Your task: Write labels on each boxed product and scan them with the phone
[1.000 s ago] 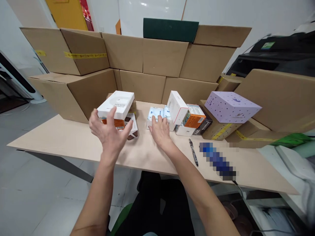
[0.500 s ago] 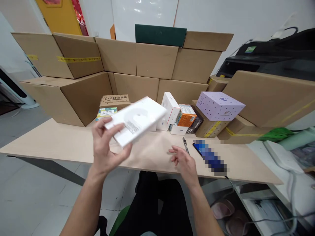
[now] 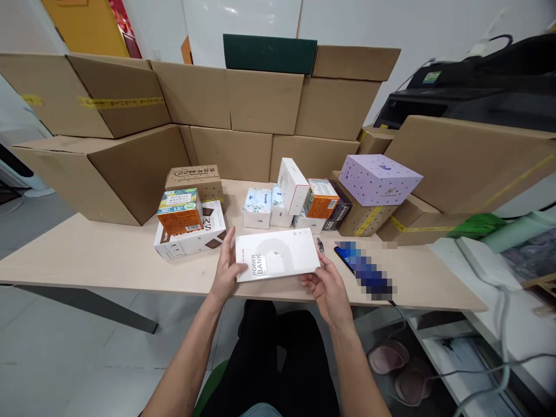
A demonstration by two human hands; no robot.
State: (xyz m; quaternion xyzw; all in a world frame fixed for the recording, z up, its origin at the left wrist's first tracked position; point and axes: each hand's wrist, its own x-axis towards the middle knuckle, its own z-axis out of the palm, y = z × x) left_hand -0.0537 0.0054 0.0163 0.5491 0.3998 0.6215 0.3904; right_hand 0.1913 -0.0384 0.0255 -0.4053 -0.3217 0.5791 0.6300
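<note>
A flat white power bank box [image 3: 278,255], printed "POWER BANK", is held just above the front of the table. My left hand [image 3: 226,267] grips its left end, thumb on the top face. At the right end, my right hand [image 3: 326,285] has its thumb and fingers closed on the box's edge. Part of a pen [image 3: 320,245] shows behind the right end of the box. Farther right lies a phone [image 3: 365,271] with a blurred screen and a cable.
White tissue packs [image 3: 257,208], a white box [image 3: 292,185] and an orange box [image 3: 321,198] are piled at mid-table. A purple box [image 3: 380,179] tops a carton to the right. An orange-and-green box [image 3: 180,211] rests on a white box [image 3: 191,244] at left. Cardboard walls [image 3: 234,152] enclose the back.
The power bank box has come down and to the right, now level with its printed front showing. My right hand has taken hold of its right end; before, only my left hand held it.
</note>
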